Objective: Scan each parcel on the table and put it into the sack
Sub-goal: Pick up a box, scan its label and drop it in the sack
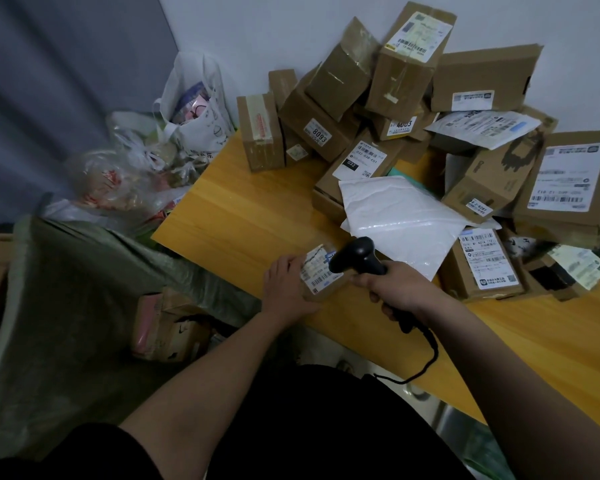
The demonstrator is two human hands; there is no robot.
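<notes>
Risk first: sack [84, 289] gaping just left of the table [257, 209] edge, a few boxes already inside; small box [321, 275] sitting at that edge, label up. Possibly slipping off unscanned if nudged, or misreading with the scanner [357, 256] head crowding the label. Left hand [286, 287] gripping the box's left side, fingers wrapped on it. Right hand [400, 289] clenching the scanner handle, grip fully closed. Pile of parcels [430, 133] waiting behind.
</notes>
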